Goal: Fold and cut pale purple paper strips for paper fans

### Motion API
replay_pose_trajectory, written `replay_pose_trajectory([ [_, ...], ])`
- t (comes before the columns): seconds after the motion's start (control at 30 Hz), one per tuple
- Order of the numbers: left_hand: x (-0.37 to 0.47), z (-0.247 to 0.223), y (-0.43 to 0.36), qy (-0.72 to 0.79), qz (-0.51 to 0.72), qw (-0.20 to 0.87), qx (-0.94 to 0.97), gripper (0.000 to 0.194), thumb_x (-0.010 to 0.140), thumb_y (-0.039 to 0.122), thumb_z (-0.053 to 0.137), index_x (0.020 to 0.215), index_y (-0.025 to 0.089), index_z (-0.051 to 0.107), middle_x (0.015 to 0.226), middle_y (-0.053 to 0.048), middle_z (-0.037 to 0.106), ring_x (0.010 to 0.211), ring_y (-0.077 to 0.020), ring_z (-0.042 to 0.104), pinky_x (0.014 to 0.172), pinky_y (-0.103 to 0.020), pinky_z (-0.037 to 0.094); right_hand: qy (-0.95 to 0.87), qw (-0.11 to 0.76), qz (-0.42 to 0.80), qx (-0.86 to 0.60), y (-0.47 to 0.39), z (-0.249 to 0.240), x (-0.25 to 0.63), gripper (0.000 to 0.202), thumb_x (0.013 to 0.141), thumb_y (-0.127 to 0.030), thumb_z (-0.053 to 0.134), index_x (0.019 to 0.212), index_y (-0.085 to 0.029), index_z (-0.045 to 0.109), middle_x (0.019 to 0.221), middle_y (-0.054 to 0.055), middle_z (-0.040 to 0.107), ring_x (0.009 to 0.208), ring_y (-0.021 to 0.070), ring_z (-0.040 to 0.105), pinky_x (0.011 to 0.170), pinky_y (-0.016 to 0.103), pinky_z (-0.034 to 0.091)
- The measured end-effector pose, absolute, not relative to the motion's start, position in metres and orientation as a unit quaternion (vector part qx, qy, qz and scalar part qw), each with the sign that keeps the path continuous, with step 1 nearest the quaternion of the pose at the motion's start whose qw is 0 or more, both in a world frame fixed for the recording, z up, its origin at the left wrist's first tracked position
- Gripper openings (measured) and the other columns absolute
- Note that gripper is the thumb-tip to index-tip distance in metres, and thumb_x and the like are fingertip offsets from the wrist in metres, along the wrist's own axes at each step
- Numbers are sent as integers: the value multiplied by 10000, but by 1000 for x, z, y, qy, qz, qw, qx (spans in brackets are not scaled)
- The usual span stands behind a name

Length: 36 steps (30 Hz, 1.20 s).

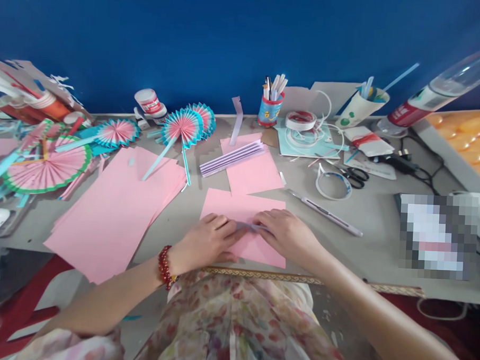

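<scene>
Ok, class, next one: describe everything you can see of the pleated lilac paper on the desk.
The pleated lilac paper is long and narrow, folded lengthwise into accordion pleats that show as paler and darker purple bands. It lies slanted, its right end farther from the person than its left. Part rests on a pink sheet; the left end reaches past it over the grey desk. Neither the left hand nor the right hand touches it.
</scene>
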State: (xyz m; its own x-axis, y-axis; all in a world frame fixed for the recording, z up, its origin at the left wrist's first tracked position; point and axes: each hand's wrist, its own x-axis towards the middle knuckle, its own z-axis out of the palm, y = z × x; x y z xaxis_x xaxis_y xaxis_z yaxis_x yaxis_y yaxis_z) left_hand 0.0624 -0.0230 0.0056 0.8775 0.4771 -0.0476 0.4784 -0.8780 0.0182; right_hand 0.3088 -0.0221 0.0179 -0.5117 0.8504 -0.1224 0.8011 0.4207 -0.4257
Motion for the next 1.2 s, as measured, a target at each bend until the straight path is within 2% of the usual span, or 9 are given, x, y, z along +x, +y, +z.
replay_pose_trajectory([
  [0.13,63,9,-24,247,-20,19,969,652,982,622,414,1446,168,469,1172,-117,576,1035,-261,474,871,-390,372,-817,94,247,-513,-27,14,331,123,948,-245,543,1032,-210,626,1026,56,723,954,220,656,831,319,439],
  [0.3,63,10,-23,250,-20,14,968,671,982,619,420,1480,168,436,1091,-119,582,1009,-265,472,838,-392,364,-803,126,259,-522,-35,11,347,160,943,-220,503,1027,-224,639,1020,49,733,919,202,665,799,301,452],
  [0.53,63,6,-23,254,-11,3,967,657,976,624,420,1473,195,446,1092,-113,573,985,-269,471,827,-401,354,-792,127,272,-531,-35,10,349,148,928,-213,521,1004,-221,647,944,25,725,833,182,652,733,278,439],
  [0.73,64,5,-22,253,-2,9,968,605,980,584,469,1448,200,472,1093,-113,572,989,-264,477,828,-390,367,-809,118,269,-510,-35,13,356,195,925,-286,581,1096,-224,653,999,49,718,886,202,653,778,308,469],
  [0.8,64,6,-21,254,0,10,967,558,989,547,487,1430,205,486,1088,-111,572,995,-263,484,829,-386,373,-825,121,257,-488,-35,15,357,236,908,-275,605,1134,-221,645,1052,66,713,947,219,652,825,333,481],
  [0.9,66,6,-20,254,2,5,967,476,998,470,515,1397,210,506,1077,-105,570,991,-259,496,816,-384,385,-848,140,241,-450,-35,16,356,275,920,-187,536,1173,-223,639,1090,78,709,1025,228,636,882,361,484],
  [1.03,72,5,-20,257,17,2,966,333,1024,356,486,1317,211,551,1051,-93,567,961,-250,510,816,-387,409,-869,152,206,-424,-34,10,356,311,916,-125,468,1155,-202,651,1068,93,712,1019,243,623,909,395,477],
  [1.2,81,2,-17,238,19,5,971,207,1003,158,459,1147,162,608,1047,-86,566,936,-229,515,825,-368,426,-879,145,181,-417,-36,6,360,277,907,-134,497,1135,-183,648,1070,101,701,1029,265,609,933,431,461],
])
